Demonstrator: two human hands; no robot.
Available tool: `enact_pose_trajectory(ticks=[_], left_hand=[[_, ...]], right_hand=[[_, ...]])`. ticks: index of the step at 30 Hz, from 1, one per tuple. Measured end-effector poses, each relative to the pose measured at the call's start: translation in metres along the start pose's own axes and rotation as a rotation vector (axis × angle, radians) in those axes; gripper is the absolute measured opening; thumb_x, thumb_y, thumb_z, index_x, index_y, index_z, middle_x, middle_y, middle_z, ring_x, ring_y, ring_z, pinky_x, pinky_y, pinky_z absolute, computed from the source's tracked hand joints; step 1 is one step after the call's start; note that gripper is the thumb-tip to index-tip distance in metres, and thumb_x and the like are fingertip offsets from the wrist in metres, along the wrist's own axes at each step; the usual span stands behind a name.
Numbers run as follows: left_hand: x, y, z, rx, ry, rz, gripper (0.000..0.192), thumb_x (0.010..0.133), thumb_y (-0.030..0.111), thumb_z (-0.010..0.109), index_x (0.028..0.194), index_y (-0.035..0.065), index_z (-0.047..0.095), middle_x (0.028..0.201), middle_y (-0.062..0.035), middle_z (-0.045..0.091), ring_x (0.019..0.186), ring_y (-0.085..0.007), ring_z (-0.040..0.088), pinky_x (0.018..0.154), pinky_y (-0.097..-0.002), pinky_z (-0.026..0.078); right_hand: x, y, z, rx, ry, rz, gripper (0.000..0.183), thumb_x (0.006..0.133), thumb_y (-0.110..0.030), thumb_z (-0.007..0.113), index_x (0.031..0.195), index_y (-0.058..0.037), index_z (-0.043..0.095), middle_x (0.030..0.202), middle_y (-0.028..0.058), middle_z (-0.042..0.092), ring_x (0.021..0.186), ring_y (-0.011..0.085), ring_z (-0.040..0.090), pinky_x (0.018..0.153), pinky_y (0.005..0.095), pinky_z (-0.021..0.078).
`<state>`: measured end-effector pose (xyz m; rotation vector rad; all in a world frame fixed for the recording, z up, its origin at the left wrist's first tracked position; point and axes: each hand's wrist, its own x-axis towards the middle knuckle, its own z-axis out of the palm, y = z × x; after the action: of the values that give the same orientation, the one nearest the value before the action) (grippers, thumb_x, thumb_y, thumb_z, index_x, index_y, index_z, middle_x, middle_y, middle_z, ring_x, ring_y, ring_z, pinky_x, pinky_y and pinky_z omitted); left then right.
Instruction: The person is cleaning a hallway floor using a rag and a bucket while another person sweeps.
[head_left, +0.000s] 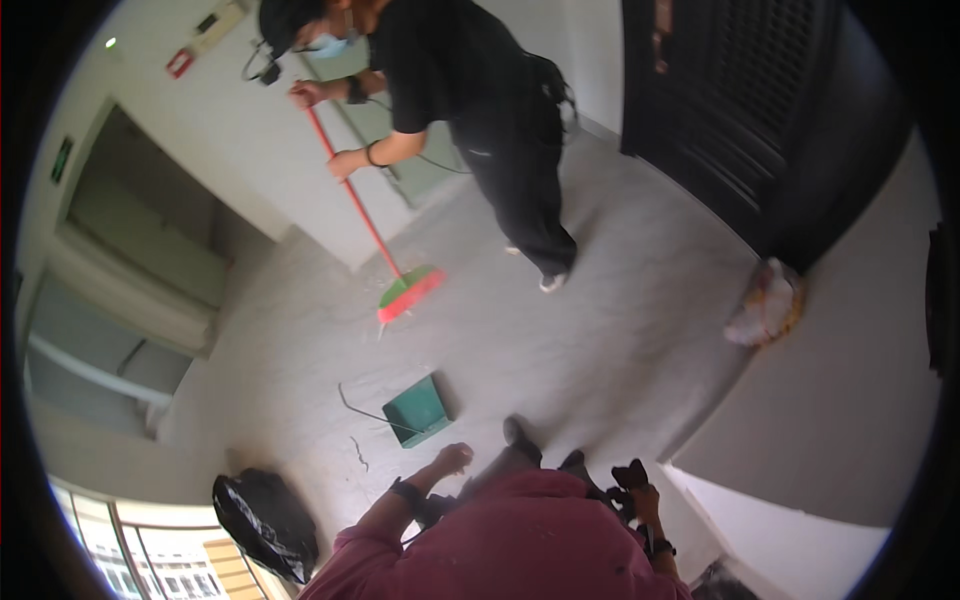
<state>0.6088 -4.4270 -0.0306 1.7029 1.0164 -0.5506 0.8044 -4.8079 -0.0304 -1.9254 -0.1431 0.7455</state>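
My left hand (454, 459) hangs in front of my body with its fingers loosely curled, and I see nothing in it. Just beyond it, a green plastic dustpan (417, 409) lies on the floor, its thin metal handle (367, 410) leaning out to the left. My right hand (646, 504) is shut on a dark, bunched object (630, 474) whose kind I cannot make out. Across from me a person (465, 97) in dark clothes and a face mask grips a red broom handle (352, 191) with both hands. The broom head (409, 294), green with red bristles, meets the floor near scattered debris.
A filled black trash bag (266, 525) stands at lower left, near a window (165, 559). By the dark door (720, 105) on the right rests a plastic bag of items (766, 306). A dark scrap (359, 454) lies left of the dustpan. A doorway (157, 195) opens at left.
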Motion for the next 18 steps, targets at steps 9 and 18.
enact_pose_trajectory(ticks=[9,18], left_hand=[[-0.007,0.005,0.028,0.036,0.039,0.027,0.019,0.069,0.019,0.049,0.084,0.0077,0.052,0.066,-0.0075,0.055,0.046,-0.0161,0.054,0.043,-0.0284,0.044],[0.041,0.028,0.010,-0.023,0.028,-0.073,0.020,0.068,0.022,0.050,0.084,0.0105,0.052,0.062,-0.0044,0.054,0.048,-0.0163,0.056,0.039,-0.0268,0.045]], right_hand=[[0.010,0.007,-0.023,-0.513,-0.093,-0.352,0.017,0.069,-0.021,0.051,0.072,-0.0046,0.051,0.059,0.0071,0.051,0.063,0.0230,0.053,0.057,0.0335,0.0440],[0.135,-0.043,-0.038,0.370,-0.268,0.339,0.023,0.065,-0.020,0.052,0.080,-0.0023,0.055,0.066,0.0104,0.056,0.047,0.0176,0.052,0.043,0.0281,0.0434]])
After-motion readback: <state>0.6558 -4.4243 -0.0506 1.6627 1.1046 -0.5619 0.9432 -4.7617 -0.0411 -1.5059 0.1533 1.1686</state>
